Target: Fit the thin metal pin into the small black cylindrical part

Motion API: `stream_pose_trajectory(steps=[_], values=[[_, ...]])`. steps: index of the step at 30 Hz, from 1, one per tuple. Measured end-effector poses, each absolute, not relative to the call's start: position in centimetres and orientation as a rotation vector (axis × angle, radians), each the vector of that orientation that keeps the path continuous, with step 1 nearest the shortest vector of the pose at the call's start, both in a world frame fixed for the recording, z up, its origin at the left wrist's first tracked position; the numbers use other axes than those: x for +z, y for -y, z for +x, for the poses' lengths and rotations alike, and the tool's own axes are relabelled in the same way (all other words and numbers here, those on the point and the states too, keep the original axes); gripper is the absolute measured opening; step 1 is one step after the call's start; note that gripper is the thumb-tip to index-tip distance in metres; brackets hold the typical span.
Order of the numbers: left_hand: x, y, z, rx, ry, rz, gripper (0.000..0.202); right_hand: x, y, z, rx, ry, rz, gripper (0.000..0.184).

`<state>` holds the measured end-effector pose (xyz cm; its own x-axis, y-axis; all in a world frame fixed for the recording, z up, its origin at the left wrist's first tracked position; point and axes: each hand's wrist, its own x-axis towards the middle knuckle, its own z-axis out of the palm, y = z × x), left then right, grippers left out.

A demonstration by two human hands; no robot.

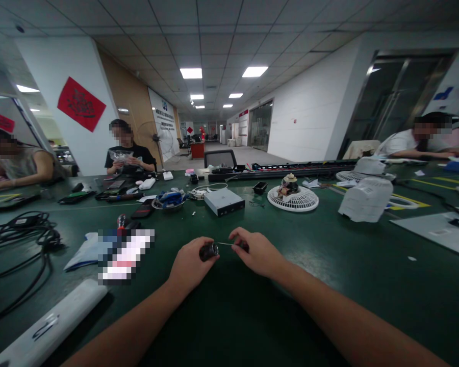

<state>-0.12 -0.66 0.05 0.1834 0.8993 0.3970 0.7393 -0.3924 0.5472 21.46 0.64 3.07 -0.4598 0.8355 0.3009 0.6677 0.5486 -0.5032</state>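
Office interior, ceiling lights lit; green table spanning full width of view. Left hand: fingers curled round dark cylinder, pale-rimmed end turned toward right hand. Right hand: closed narrowly round slim tool, dark handle in grip, thin shaft pointing left toward rim of cylinder. Contact between tip and cylinder: cannot tell, too small at this range. Hands close together, near middle of view.

Margins: optical drive straight ahead, black front edge facing hands, stretch of green surface between. Fan grille with motor on top: ahead and right, well apart. Black tray between drive and grille, slightly farther back. White housing farther right; pale panel at right border, edge running diagonally.

Left side: blue-and-white packet; white case lying aslant, upper end near packet; black cables looped at left border. Metal dish with blue parts just left of drive. Long black frame along far side. Beyond, left: person in black top, clear bag in hands.
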Motion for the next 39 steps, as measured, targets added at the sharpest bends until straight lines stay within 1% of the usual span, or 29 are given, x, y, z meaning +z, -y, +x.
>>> stream_pose_trajectory(steps=[5,8,10,13,17,19,23,27,32,34,37,38,39], values=[[0.3,0.9,0.0,0.977,-1.470,2.299,0.028,3.1,-0.2,21.1,0.287,2.426,-1.139,0.016],[0.4,0.9,0.1,0.967,-1.470,2.320,0.029,3.3,0.3,20.8,0.166,2.430,-1.181,0.018],[0.5,1.0,0.1,0.937,-1.489,2.328,0.027,3.5,0.6,20.7,0.136,2.461,-1.200,0.017],[0.6,1.2,0.1,0.889,-1.461,2.370,0.023,3.8,0.9,20.7,0.200,2.486,-1.191,0.016],[0.7,1.2,0.1,0.886,-1.486,2.378,0.029,3.9,1.0,20.7,0.179,2.424,-1.295,0.018],[0.7,1.1,0.1,0.864,-1.495,2.381,0.028,3.8,1.0,20.6,0.181,2.446,-1.295,0.017],[0.8,1.2,0.2,0.784,-1.444,2.435,0.027,3.6,1.0,20.4,0.307,2.452,-1.252,0.018],[0.7,1.2,0.3,0.793,-1.523,2.429,0.031,3.5,0.9,20.4,0.219,2.408,-1.382,0.015],[0.6,1.2,0.3,0.763,-1.553,2.411,0.030,3.4,1.1,20.1,0.262,2.412,-1.416,0.014],[0.6,1.1,0.3,0.764,-1.600,2.379,0.032,3.5,1.2,20.1,0.246,2.364,-1.490,0.018],[0.5,1.0,0.2,0.772,-1.671,2.313,0.032,3.6,1.2,20.2,0.312,2.395,-1.559,0.040],[0.5,0.9,0.1,0.777,-1.686,2.296,0.032,3.6,1.1,20.3,0.371,2.435,-1.559,0.042],[0.4,0.9,0.1,0.782,-1.698,2.286,0.032,3.5,1.1,20.3,0.432,2.478,-1.548,0.041]])
